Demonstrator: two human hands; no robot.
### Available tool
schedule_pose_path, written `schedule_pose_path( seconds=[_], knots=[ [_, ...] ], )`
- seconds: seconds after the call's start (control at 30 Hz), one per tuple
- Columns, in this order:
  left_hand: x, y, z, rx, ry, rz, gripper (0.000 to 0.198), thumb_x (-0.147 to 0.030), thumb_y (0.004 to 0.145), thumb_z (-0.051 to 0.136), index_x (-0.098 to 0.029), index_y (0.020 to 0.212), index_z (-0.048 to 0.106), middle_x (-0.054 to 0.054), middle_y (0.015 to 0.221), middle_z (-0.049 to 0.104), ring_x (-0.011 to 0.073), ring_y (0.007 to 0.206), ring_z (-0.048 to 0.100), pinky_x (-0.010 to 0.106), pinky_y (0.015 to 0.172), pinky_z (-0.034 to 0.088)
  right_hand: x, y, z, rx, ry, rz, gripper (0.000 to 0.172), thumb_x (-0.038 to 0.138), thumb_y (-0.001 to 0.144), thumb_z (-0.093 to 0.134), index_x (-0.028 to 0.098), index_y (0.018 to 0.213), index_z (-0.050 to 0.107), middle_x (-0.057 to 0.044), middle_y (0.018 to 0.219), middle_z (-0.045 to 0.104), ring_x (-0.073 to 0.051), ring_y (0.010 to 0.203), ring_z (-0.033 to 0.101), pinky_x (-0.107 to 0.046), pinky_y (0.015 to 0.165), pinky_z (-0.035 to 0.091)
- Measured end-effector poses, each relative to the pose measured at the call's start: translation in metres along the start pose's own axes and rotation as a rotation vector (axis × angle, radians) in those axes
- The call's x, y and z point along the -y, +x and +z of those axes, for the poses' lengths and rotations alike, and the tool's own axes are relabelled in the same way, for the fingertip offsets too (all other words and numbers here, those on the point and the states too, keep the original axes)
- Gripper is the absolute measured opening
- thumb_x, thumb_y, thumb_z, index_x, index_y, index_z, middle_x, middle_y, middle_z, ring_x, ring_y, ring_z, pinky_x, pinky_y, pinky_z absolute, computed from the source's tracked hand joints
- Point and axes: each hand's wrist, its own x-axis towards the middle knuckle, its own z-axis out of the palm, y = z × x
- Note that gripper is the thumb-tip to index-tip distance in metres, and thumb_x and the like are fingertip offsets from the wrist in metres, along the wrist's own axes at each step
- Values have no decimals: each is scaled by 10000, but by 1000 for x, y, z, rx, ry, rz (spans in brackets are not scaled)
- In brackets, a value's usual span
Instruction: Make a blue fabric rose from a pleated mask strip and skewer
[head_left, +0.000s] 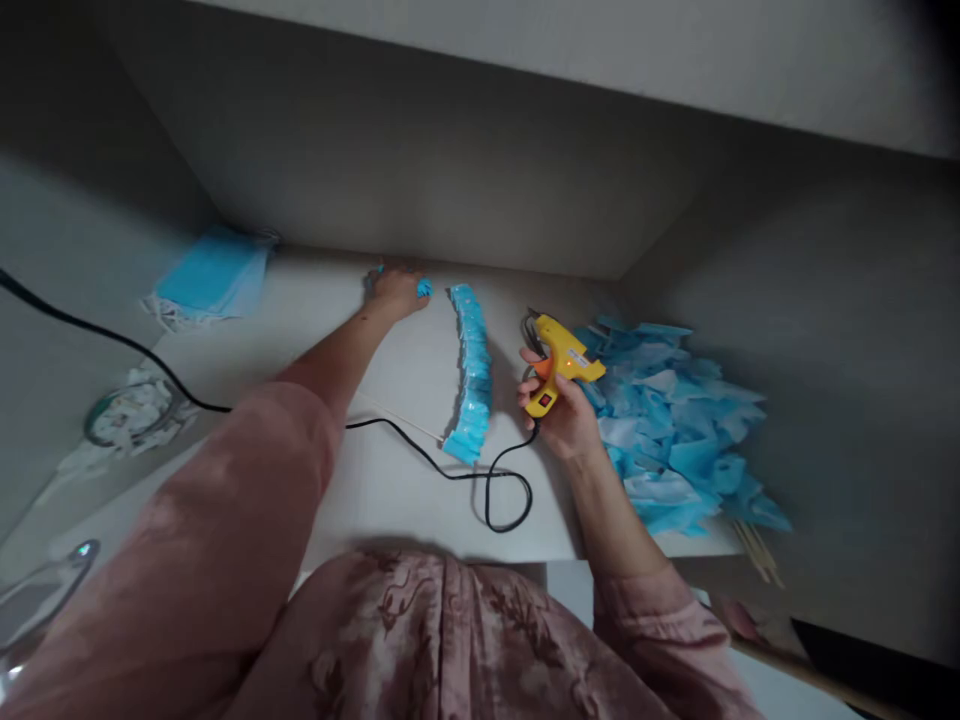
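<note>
My right hand [564, 412] grips a yellow glue gun [561, 362] by its handle, nozzle pointing right toward a heap of blue fabric pieces [675, 430]. Its black cord [450, 470] loops across the white table [390, 480] and runs off to the left. My left hand [395, 290] is stretched to the far edge of the table by the wall, fingers closed over a small blue piece [424, 288]. A curved row of folded blue pieces [471, 372] lies between my two hands. A thin wooden stick [401, 416] lies beside the row.
A stack of blue face masks [208, 278] rests at the far left corner. A round container with white scraps [131, 412] stands at the left. Grey walls close in the table at the back and right. Wooden sticks [757, 550] poke out at the table's right front.
</note>
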Motion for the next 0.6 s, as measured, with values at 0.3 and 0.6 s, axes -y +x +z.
schedule_pose_path(
  seconds=[0.3,0.6],
  knots=[
    [45,-3,-9,-25,56,-95,463,-319,907,603,-121,1324,647,199,1384,617,367,1263,546,518,1071,391,1,-2,3,-62,-22,13,510,480,784,721,224,1223,667,-18,786,759,-173,636,672,-231,390,483],
    [112,6,-10,-135,-183,77,366,-399,854,714,-156,1127,683,9,1203,701,212,1155,502,396,1174,354,1,-4,5,-46,-38,15,555,477,757,738,231,1247,651,-14,782,760,-189,656,684,-249,406,497]
  ],
)
